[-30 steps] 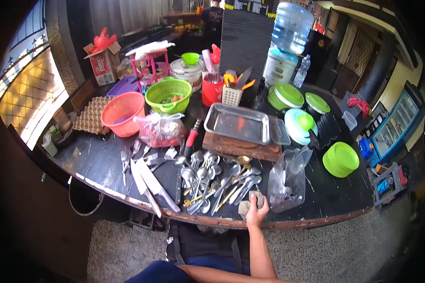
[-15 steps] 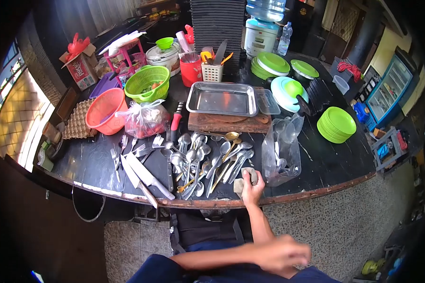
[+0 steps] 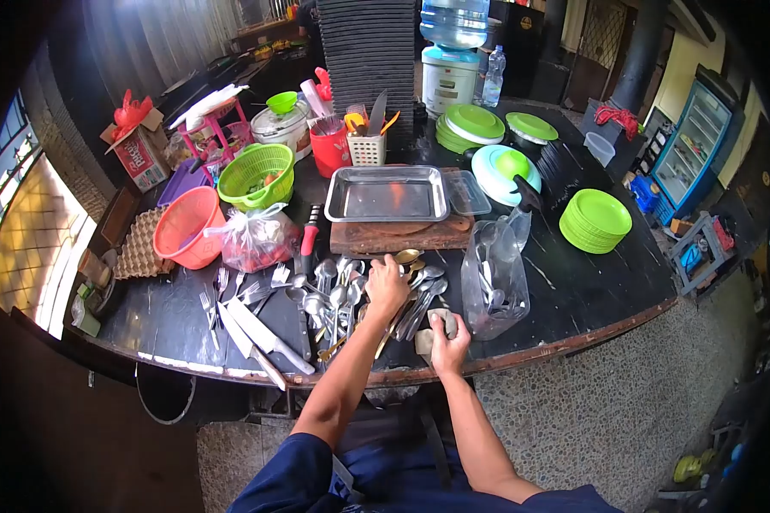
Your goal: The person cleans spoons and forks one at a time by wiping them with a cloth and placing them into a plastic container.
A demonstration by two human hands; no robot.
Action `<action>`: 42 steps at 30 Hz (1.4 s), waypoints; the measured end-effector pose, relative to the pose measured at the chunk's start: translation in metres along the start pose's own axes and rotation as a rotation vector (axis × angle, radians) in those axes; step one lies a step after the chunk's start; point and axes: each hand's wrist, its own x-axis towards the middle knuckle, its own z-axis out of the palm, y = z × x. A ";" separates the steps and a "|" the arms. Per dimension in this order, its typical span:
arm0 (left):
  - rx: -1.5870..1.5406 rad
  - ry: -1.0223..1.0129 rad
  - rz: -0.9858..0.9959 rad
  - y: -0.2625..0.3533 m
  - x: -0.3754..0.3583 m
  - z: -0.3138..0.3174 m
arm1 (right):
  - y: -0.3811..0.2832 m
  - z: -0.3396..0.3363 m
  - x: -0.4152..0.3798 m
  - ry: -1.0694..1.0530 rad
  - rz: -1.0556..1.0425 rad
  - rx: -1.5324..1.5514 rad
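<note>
My left hand (image 3: 387, 286) is over the middle of a spread of metal spoons (image 3: 338, 296), palm down. Its fingers point at the spoon heads, and their tips are too small to read. A grey-beige cloth (image 3: 425, 343) is bunched in my right hand (image 3: 450, 349) near the front edge, just right of the spoons. Two large knives (image 3: 263, 329) lie left of the spoons, beside several forks (image 3: 208, 315). To the right, a clear plastic container (image 3: 494, 299) holds more spoons.
Behind the spoons, a metal tray (image 3: 387, 195) rests on a wooden board (image 3: 398, 238). A red basket (image 3: 188, 229), a green basket (image 3: 256, 178) and a tied plastic bag (image 3: 259, 238) stand at left. Green plates (image 3: 595, 221) are stacked at right.
My left hand has swung from low across my right forearm up and left to the spoons. My right hand still holds the cloth. The view has shifted slightly.
</note>
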 end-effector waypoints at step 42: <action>0.013 -0.448 -0.091 0.005 0.016 -0.023 | 0.002 -0.003 -0.001 -0.020 -0.002 -0.021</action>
